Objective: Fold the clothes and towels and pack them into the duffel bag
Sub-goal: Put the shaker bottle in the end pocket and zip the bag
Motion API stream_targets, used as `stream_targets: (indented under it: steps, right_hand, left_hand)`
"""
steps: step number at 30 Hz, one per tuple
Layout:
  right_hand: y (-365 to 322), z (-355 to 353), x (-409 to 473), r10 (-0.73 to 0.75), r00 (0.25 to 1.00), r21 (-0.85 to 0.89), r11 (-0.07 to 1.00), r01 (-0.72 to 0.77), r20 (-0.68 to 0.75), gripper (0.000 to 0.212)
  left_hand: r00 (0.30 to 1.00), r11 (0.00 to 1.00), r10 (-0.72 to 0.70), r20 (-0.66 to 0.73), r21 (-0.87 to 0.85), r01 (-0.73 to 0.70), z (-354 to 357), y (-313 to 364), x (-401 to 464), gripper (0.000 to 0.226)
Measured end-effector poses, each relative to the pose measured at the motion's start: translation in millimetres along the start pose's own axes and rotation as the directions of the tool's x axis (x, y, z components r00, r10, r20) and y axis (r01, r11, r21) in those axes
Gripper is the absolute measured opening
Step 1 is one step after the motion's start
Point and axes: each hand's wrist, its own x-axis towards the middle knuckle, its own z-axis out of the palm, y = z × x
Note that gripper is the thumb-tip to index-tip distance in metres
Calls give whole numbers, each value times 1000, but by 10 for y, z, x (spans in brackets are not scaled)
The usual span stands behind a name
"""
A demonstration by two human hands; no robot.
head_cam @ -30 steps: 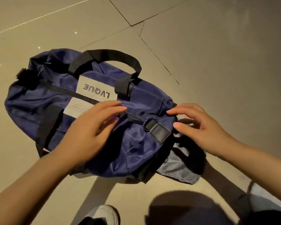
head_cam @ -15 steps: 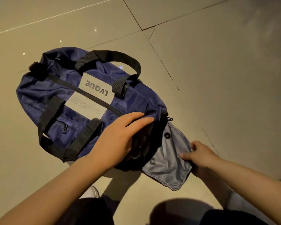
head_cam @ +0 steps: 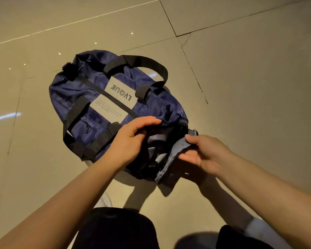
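Duffel bag [head_cam: 101, 97] end pocket at 5 o'clock: left hand [head_cam: 131, 141] grips rim, right hand [head_cam: 203, 151] pinches grey flap [head_cam: 176, 151]; slick nylon could slip, closing the mouth.

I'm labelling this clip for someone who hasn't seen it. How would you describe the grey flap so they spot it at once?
Find the navy duffel bag lying on the tiled floor. At its near end, the right hand pinches a grey flap away from the dark opening, opposite the left hand. It is the only pale grey fabric hanging off the bag.
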Motion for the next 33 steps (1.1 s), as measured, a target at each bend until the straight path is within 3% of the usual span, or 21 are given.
stream_targets:
  steps: [3,6,9,13,17,21,24,26,29,31,33]
  right_hand:
    - [20,152,25,6,999,38,999,-7,32,34]
    - [22,156,69,25,998,-46,999,-22,66,35]
    - [-12,94,47,10,997,-184,983,3,73,19]
    - [-42,142,-47,-31,996,-333,941,58,85,16]
    - [-70,74,-45,-168,986,-414,896,161,20,25]
    - [-42,-68,65,-265,963,-518,830,206,-41,14]
    - [-20,59,112,-281,954,-682,678,276,107,46]
    - [3,214,130,-245,945,-669,667,328,219,55]
    - [-13,390,177,-228,939,-614,711,341,258,41]
    - [-54,422,151,-252,924,-689,615,383,288,21]
    - [-68,379,98,-277,899,-758,486,435,339,18]
  left_hand:
    - [995,983,95,14,159,-96,119,20,-45,32]
    - [993,889,95,77,442,-119,250,28,-92,51]
    - [984,813,178,27,559,-162,313,31,-115,42]
    - [975,834,217,-50,529,-159,275,19,-97,26]
    - [958,915,225,-177,377,-145,-3,132,-143,29]
    - [932,965,221,-288,205,-165,-576,391,-239,38]
    - [906,980,194,-376,120,-160,-954,482,-332,43]
    - [898,987,162,-409,63,-149,-1072,487,-383,47]
    - [896,990,134,-424,21,-139,-1116,439,-425,47]
    - [900,992,117,-421,8,-126,-1097,385,-439,40]
    - [904,994,94,-417,-16,-111,-1057,333,-445,35]
